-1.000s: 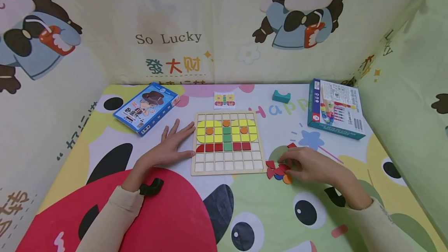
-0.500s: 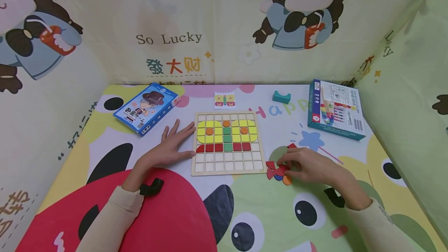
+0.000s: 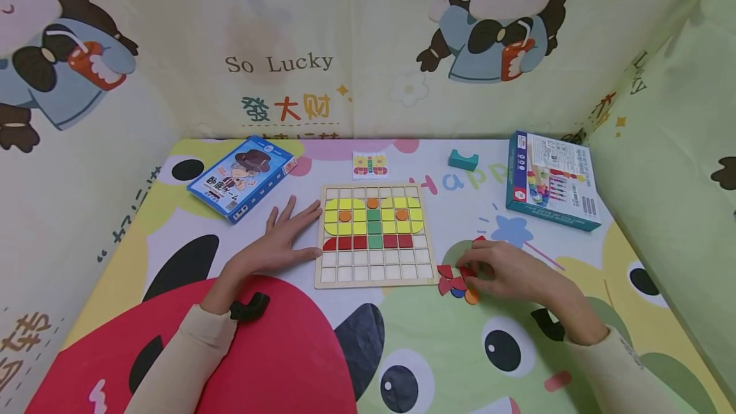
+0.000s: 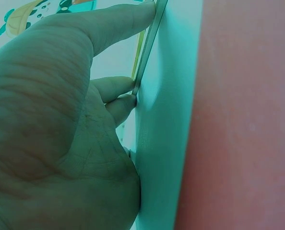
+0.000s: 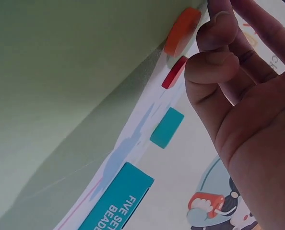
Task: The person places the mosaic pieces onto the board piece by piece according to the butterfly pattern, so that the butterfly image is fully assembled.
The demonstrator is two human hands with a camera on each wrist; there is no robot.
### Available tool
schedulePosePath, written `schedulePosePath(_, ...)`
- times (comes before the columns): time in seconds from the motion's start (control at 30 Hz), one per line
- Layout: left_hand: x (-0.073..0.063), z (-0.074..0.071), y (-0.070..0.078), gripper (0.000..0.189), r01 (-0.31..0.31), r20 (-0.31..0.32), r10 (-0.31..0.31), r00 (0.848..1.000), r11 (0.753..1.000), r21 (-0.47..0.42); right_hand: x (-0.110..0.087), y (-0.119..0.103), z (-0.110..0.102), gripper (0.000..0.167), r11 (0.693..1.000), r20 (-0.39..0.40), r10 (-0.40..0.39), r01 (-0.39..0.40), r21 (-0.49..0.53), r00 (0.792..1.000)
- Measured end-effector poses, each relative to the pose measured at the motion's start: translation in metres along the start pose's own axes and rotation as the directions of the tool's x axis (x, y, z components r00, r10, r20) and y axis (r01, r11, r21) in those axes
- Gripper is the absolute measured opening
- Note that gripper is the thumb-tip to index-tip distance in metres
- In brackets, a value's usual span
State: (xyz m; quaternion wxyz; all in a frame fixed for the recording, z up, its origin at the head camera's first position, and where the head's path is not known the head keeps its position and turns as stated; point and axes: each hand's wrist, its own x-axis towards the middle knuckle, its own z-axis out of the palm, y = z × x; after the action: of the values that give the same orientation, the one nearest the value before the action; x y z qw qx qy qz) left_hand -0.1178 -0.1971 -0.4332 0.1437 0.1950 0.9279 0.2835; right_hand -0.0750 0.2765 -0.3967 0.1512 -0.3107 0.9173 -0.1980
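My left hand (image 3: 278,240) lies spread on the table, thumb and fingertips against the left edge of a wooden grid board (image 3: 376,278); the left wrist view shows the thumb (image 4: 128,21) at that edge. Yellow, orange, green and red tiles form a pattern in the board's cells. Right of the board, my right hand (image 3: 508,270) bends over a small pile of pieces, its thumb and index finger pinching at a red piece (image 3: 466,273). Beside it lie other red wedge pieces (image 3: 444,286), an orange disc (image 3: 472,296) and a blue piece (image 3: 457,293).
A small pattern card (image 3: 370,165) lies behind the board. Further out are a blue game box (image 3: 241,177) at left, a teal arch block (image 3: 463,160) and a teal-edged box (image 3: 552,181) at right. Another red piece (image 5: 174,73) lies beyond the right fingers.
The red piece at the right fingertips and its neighbour have shifted slightly. The left hand and the board have stayed in place.
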Motion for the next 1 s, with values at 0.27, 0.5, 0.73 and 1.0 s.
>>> schedulePosePath(0.27, 0.000, 0.000, -0.001, 0.098, 0.007, -0.001, -0.007, 1.000, 1.000, -0.007, 0.017, -0.001, -0.005, 0.025, 0.999, -0.026, -0.046, 0.045, -0.003, 0.999)
schedulePosePath(0.5, 0.000, 0.002, -0.001, 0.098, 0.007, 0.003, -0.007, 1.000, 1.000, -0.012, 0.046, -0.012, -0.012, 0.027, 1.000, -0.015, -0.017, 0.017, -0.011, 1.000)
schedulePosePath(0.73, 0.000, 0.002, 0.000, 0.097, 0.005, 0.004, -0.005, 1.000, 1.000, -0.016, 0.074, -0.026, -0.012, 0.029, 0.998, -0.048, -0.015, 0.012, -0.069, 0.999)
schedulePosePath(1.0, 0.000, 0.002, 0.002, 0.097, 0.005, 0.007, -0.005, 1.000, 1.000, -0.009, 0.089, -0.037, -0.007, 0.037, 0.992, -0.042, 0.041, -0.045, -0.114, 0.998)
